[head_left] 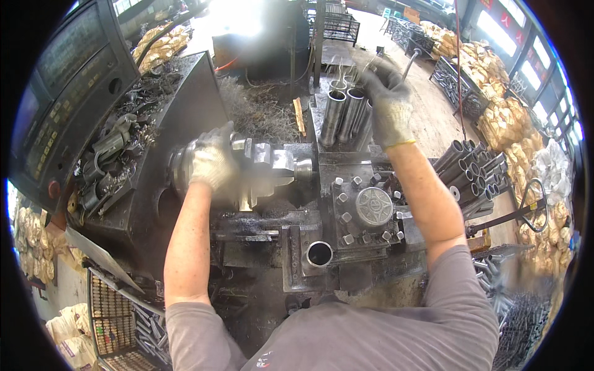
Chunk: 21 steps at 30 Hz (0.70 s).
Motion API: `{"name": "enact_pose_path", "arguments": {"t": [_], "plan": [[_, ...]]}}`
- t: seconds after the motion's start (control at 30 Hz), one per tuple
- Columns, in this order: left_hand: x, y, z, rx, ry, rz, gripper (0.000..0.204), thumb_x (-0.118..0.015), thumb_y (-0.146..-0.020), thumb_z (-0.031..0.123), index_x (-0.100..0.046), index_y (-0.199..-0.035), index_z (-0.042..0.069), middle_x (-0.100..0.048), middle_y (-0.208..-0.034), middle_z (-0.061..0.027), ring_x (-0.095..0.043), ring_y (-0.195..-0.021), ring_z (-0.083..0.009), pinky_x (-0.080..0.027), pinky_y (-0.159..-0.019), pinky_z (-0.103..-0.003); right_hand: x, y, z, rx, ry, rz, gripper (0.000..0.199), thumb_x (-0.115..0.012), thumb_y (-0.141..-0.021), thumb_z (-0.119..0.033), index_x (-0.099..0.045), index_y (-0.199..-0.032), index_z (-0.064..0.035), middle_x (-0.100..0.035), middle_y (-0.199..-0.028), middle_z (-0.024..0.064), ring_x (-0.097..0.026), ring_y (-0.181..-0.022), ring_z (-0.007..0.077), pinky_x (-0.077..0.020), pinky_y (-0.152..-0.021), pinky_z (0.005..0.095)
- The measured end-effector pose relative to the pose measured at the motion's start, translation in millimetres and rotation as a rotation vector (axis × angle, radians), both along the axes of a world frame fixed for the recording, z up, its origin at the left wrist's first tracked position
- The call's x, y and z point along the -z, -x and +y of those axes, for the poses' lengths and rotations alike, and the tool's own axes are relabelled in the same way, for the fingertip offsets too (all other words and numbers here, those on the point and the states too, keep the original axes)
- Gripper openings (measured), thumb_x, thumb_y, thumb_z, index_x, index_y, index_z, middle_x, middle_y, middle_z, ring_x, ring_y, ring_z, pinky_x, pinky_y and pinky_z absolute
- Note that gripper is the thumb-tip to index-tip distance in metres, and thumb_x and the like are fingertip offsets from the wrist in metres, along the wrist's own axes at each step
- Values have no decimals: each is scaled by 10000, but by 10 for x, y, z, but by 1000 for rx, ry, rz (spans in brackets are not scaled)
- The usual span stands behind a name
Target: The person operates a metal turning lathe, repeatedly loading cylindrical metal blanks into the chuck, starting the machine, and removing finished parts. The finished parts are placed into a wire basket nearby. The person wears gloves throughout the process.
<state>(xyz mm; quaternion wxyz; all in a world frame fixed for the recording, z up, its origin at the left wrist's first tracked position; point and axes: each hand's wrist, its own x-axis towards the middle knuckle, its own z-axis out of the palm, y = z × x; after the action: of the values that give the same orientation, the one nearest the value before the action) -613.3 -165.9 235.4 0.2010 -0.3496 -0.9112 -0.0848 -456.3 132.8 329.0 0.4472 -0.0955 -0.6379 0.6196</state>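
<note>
I stand over a lathe. My left hand (212,161), in a white work glove, rests on the round steel chuck (247,166), which looks blurred. My right hand (391,105), in a grey glove, is raised over a bunch of upright steel tubes (344,115) behind the machine and grips the top of one of them. The square tool post (369,209) with its bolt heads sits between my forearms. A short tube with an open bore (319,253) lies just in front of the tool post.
A control panel (65,93) with buttons stands at the left above a tray of metal scrap (114,157). Stacked steel tubes (471,170) lie at the right beside a handwheel (533,204). Sacks (504,120) line the right side. A wire basket (114,315) sits lower left.
</note>
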Motion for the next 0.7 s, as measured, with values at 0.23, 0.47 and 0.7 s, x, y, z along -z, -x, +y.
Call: {"name": "enact_pose_path", "arguments": {"t": [0.23,0.47,0.7], "plan": [[115,-460,-54,-23,-158,148,959,-782,-738,189,-404,-1604,24,-620,-1446,-239,-540,-1421,-407,-332,-1266,-535,615,532,58,-388,-1021,-660,514,-767,-823,-225,-732,-1312,-70,-769,-1241,186,-735,-1151,369,-536,-1101,440],[333,-331,5,-3,-207,221,832,-736,-740,177,-516,-1528,28,-618,-1471,-213,-537,-1431,-396,-323,-1276,-536,958,1124,164,-535,-1284,-923,552,-777,-838,-263,-715,-1357,-86,-772,-1270,154,-758,-1114,357,-577,-1046,416],[249,-374,-94,-51,-192,199,799,-730,-737,152,-535,-1503,30,-627,-1438,-224,-539,-1396,-429,-344,-1259,-552,1055,787,-159,-908,-1288,-1309,546,-815,-811,-345,-761,-1155,76,-786,-1071,235,-774,-994,302,-634,-914,403]]}}
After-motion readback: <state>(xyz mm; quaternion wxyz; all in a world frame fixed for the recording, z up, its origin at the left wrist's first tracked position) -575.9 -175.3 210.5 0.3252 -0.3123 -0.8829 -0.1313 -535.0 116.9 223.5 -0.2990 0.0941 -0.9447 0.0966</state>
